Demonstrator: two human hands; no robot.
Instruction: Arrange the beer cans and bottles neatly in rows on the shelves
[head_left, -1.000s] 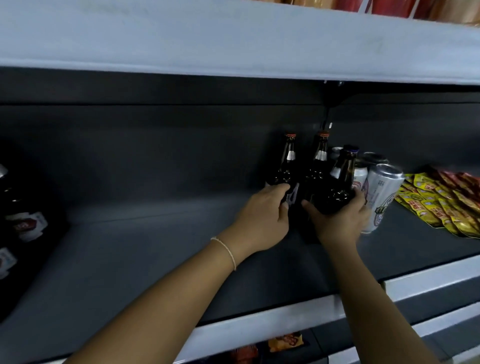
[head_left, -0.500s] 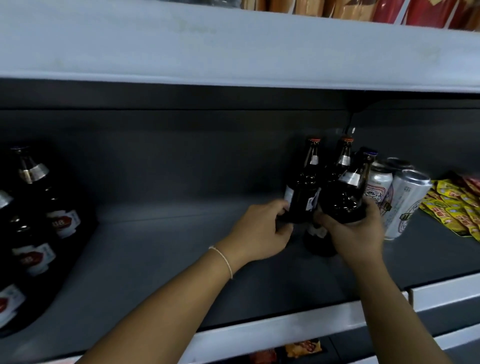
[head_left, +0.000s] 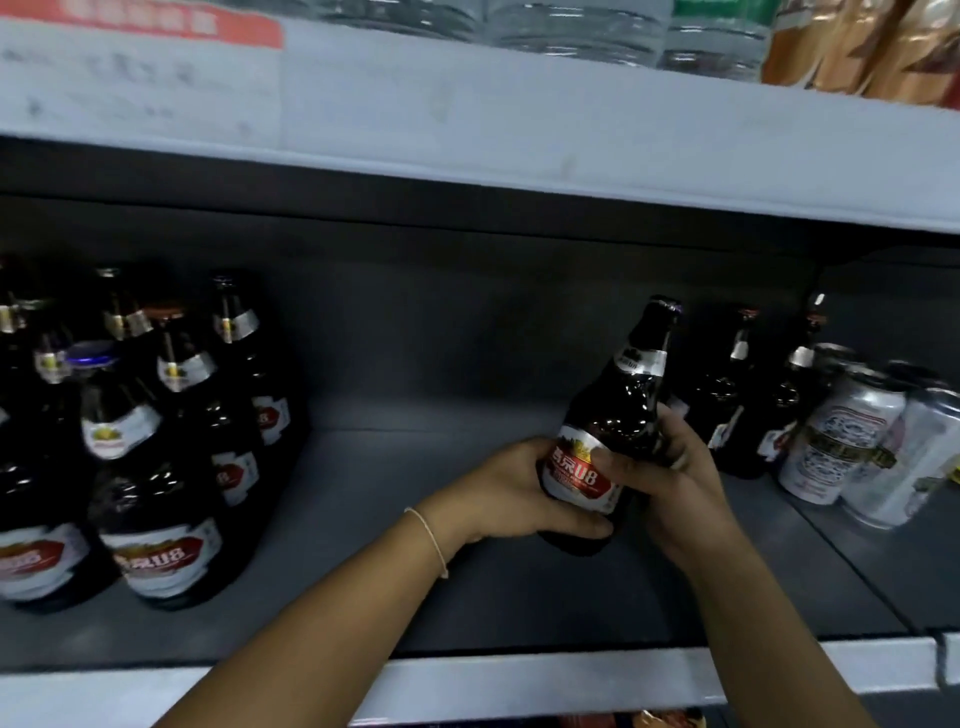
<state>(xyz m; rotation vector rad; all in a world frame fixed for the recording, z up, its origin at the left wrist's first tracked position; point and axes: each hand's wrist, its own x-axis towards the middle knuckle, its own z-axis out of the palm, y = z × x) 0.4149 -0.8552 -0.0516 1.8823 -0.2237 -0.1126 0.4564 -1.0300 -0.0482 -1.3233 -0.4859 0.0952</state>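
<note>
The person is holding a dark beer bottle (head_left: 605, 447) tilted, its cap leaning right, above the middle of the shelf (head_left: 415, 519). The left hand (head_left: 511, 493) is cupping its base and label, and the right hand (head_left: 660, 467) is wrapping its shoulder. Glass this smooth is likely risking a slip, and its neck is leaning near the standing bottles (head_left: 748, 395) by the shelf's right end, beside the cans (head_left: 841, 431). The bottle group (head_left: 156, 441) is waiting at the left end

both hands (head_left: 524, 493) grip a dark beer bottle (head_left: 613, 415) above the shelf (head_left: 415, 519).
</note>
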